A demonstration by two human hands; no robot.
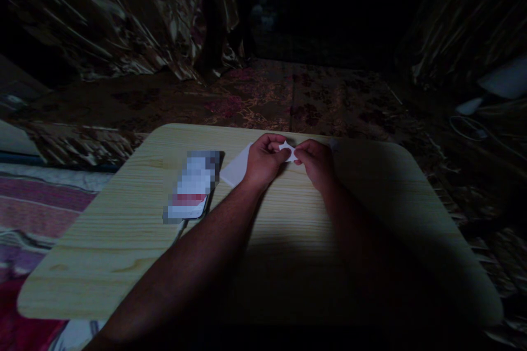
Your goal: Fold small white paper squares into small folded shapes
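Observation:
Between my two hands is a small piece of white paper (288,149) with pointed corners, possibly folded. My left hand (265,159) pinches it from the left, thumb on top. From the other side my right hand (315,160) grips its right edge between thumb and fingers. Both hands are over the far part of the wooden table (288,219). A flat white pad or stack of paper (237,167) lies beside my left hand, partly hidden by it. The exact shape of the held paper is hard to make out in the dim light.
A phone (193,184) with a blurred lit screen lies left of my left forearm, a cable (179,230) at its lower end. Beyond the table is a patterned cover (263,93) with curtains (164,11) behind. Striped bedding (41,203) is at the left. A pale object with a cord (506,79) lies at right.

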